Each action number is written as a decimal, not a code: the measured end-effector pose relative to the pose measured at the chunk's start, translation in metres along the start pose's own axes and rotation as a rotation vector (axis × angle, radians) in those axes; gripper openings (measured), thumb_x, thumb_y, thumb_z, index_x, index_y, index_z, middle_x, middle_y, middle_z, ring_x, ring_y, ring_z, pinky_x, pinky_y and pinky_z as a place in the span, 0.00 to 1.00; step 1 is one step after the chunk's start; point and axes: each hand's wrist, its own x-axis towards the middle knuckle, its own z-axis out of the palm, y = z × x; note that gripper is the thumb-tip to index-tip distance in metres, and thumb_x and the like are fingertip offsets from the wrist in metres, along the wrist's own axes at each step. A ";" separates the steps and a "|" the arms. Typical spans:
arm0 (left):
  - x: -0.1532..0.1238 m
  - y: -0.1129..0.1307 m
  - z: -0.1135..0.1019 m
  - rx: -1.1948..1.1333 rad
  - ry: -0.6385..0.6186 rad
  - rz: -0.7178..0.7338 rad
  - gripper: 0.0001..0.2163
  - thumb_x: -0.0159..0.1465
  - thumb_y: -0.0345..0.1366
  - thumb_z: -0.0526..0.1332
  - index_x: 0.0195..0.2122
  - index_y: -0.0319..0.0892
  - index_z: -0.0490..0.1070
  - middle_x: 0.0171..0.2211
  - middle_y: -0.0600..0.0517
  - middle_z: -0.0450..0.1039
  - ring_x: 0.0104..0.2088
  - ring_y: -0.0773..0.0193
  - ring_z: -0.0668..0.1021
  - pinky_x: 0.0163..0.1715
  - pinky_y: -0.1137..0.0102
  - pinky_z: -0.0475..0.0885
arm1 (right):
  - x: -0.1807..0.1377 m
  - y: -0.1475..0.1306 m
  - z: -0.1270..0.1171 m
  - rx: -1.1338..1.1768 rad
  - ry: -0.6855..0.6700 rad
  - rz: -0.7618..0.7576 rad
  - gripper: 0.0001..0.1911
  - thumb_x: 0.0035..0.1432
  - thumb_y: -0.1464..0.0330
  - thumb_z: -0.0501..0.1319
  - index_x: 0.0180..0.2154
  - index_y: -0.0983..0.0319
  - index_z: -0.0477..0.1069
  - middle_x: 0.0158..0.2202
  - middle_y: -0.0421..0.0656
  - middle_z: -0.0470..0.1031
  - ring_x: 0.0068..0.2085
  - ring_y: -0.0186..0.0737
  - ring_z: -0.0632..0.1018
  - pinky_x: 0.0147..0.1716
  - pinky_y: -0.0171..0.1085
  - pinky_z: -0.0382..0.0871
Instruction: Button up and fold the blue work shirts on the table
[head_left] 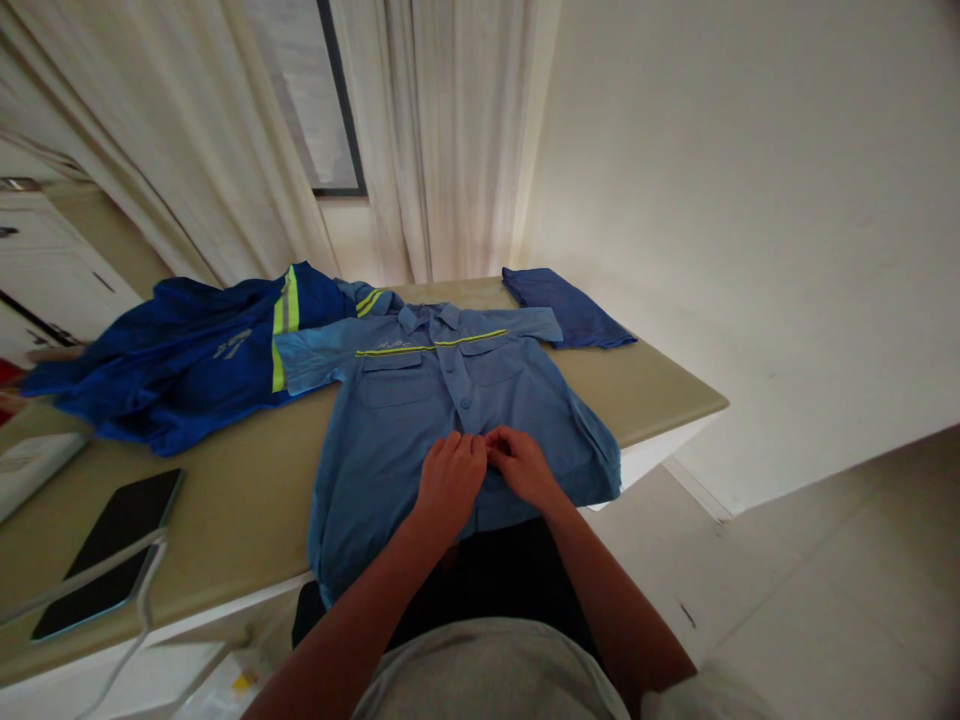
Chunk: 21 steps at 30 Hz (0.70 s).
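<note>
A blue-grey short-sleeved work shirt lies front up on the table, collar toward the window, a yellow stripe across its chest. Its lower edge hangs over the near side of the table. My left hand and my right hand meet at the shirt's front placket, below a visible button. The fingers of both hands are bent and pinch the placket fabric. Whether a button is between them is hidden by the fingers.
Left of the shirt lies a crumpled bright-blue garment with reflective tape. A folded navy cloth rests at the far right. A dark tablet with a white cable over it is at the near left. A wall stands beyond the table's right end.
</note>
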 end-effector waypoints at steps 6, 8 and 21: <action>0.007 -0.018 0.007 -0.138 0.010 0.016 0.06 0.69 0.28 0.59 0.38 0.43 0.76 0.37 0.43 0.78 0.43 0.50 0.78 0.44 0.60 0.71 | 0.010 0.002 0.001 0.175 -0.003 0.067 0.06 0.56 0.65 0.66 0.30 0.61 0.78 0.28 0.40 0.79 0.30 0.38 0.76 0.32 0.36 0.67; 0.006 -0.025 0.012 -0.239 -0.002 -0.037 0.03 0.69 0.32 0.61 0.39 0.44 0.75 0.36 0.47 0.78 0.41 0.53 0.79 0.43 0.63 0.71 | 0.011 0.003 0.001 0.214 0.004 0.063 0.08 0.56 0.64 0.66 0.29 0.61 0.78 0.27 0.40 0.78 0.30 0.38 0.76 0.32 0.36 0.66; -0.032 -0.033 0.005 -0.332 -0.013 0.003 0.13 0.75 0.36 0.54 0.51 0.48 0.79 0.46 0.46 0.81 0.47 0.54 0.81 0.52 0.61 0.73 | -0.019 0.010 -0.021 0.046 0.336 -0.120 0.14 0.68 0.60 0.59 0.47 0.59 0.78 0.41 0.46 0.81 0.40 0.45 0.79 0.40 0.40 0.73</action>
